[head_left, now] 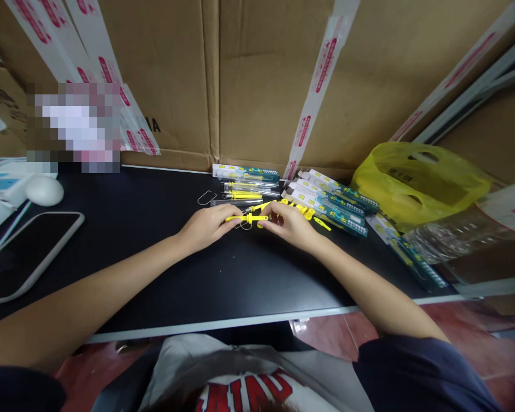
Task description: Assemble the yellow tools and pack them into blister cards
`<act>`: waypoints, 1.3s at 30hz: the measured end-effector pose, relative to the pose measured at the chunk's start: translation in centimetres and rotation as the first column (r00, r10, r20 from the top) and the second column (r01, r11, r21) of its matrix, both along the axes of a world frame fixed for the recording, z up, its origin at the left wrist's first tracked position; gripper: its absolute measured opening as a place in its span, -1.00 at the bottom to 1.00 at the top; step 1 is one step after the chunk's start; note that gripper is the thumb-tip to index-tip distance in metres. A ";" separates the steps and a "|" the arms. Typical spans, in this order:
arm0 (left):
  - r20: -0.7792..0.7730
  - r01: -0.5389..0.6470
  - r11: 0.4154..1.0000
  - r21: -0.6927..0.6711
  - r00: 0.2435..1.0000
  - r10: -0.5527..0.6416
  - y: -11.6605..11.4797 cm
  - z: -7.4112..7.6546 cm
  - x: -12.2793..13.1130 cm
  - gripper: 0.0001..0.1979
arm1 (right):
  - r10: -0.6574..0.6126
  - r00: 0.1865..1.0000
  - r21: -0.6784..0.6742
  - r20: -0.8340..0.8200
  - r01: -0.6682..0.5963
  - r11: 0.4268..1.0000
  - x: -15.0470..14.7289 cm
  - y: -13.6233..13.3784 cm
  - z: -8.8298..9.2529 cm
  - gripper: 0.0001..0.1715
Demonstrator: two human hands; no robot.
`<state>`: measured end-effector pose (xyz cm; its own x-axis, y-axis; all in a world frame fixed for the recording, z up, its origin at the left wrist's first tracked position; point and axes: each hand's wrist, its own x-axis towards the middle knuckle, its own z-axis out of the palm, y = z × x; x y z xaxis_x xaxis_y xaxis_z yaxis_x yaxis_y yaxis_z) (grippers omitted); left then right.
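Observation:
Between my two hands, a thin yellow plastic rod with a raised middle collar [249, 218] is held level just above the black table. My left hand [208, 225] pinches its left end, and my right hand [289, 224] has its fingertips closed at the right end. Right behind the hands lie more yellow plastic parts [306, 212], partly hidden by my right fingers. Clear tubes [251, 186] with yellow pieces rest farther back. A bent wire loop [206, 198] lies left of these tubes.
Printed slim boxes [326, 200] lie at the back right, with a yellow plastic bag [416, 183] and a clear plastic bottle [446, 240] beyond. A phone [26, 252] and a white power strip [8, 183] occupy the left. Large cardboard boxes [257, 86] wall off the back.

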<state>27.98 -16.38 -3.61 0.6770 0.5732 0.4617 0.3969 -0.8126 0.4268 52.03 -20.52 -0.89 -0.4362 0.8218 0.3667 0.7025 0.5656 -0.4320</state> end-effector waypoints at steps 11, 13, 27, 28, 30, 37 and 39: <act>-0.186 -0.067 0.985 0.158 0.978 0.096 -0.9 0.1 0.3 -0.53 | 0.095 0.995 0.099 -0.014 -0.094 0.991 -1.1 -0.5 -0.6 -0.82; -0.188 -0.031 0.984 0.178 0.980 0.065 -0.9 0.1 0.4 -0.56 | 0.102 0.995 0.106 -0.018 -0.100 0.989 -1.2 -0.6 -0.7 -0.81; -0.052 0.062 0.993 0.101 0.997 -0.057 -1.3 0.2 0.8 -0.74 | 0.108 0.994 0.097 -0.025 -0.105 0.990 -1.2 -0.5 -0.9 -0.81; -0.051 0.059 0.994 0.095 0.997 -0.054 -1.2 0.2 0.8 -0.74 | 0.115 0.993 0.092 -0.026 -0.113 0.989 -1.1 -0.4 -0.9 -0.82; -0.054 0.031 0.993 0.117 0.998 -0.025 -0.9 0.1 0.6 -0.71 | 0.106 0.994 0.093 -0.015 -0.104 0.990 -0.7 -0.1 -0.8 -0.83; -0.115 -0.064 0.972 0.226 0.989 0.092 0.6 -0.4 -0.3 -0.69 | -0.154 0.982 0.243 0.113 0.123 0.962 2.1 1.7 0.7 -0.91; -0.151 -0.068 0.966 0.249 0.983 0.108 0.7 -0.6 -0.4 -0.68 | -0.204 0.960 0.280 0.192 0.146 0.949 2.6 1.8 1.2 -0.89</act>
<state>27.58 -15.68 -4.18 0.7062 0.5184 0.4822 0.5185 -0.8425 0.1463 54.59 -18.72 0.27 -0.3864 0.7805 0.4915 0.8601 0.4973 -0.1135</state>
